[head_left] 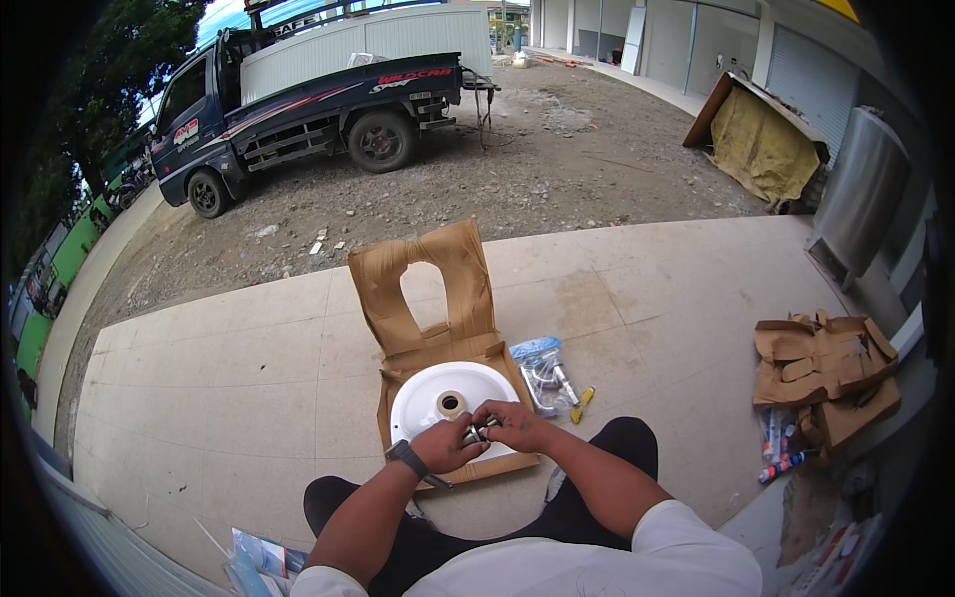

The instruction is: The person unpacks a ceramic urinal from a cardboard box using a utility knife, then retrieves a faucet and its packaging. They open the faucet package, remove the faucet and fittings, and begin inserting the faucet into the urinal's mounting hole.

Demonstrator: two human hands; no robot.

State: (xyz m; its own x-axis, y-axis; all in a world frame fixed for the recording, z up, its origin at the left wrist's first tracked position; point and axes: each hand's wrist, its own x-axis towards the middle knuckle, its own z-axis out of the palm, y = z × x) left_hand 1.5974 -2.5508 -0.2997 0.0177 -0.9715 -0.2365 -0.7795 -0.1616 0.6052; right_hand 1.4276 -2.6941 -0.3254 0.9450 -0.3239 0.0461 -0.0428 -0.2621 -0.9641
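A white oval washbasin [418, 400] lies in an opened cardboard box [386, 423] between my legs. Its round hole has a tan rim [451, 403]. Just over the basin's near side, both my hands meet on a small shiny metal fitting [483, 433]. My left hand [445, 445], with a dark watch on its wrist, closes round it from the left. From the right, the fingers of my right hand [512, 426] pinch it. Much of the fitting is hidden by my fingers, so its exact kind is unclear. A dark rod end [438, 484] shows below my left wrist.
Right of the box lie a clear plastic bag [545, 376] with chrome parts and a yellow cutter [583, 404]. Torn cardboard [824, 368] and a tube [782, 468] are farther right. Plastic wrapping [261, 557] lies at lower left. Beyond the tiles, a truck [328, 109] stands on gravel.
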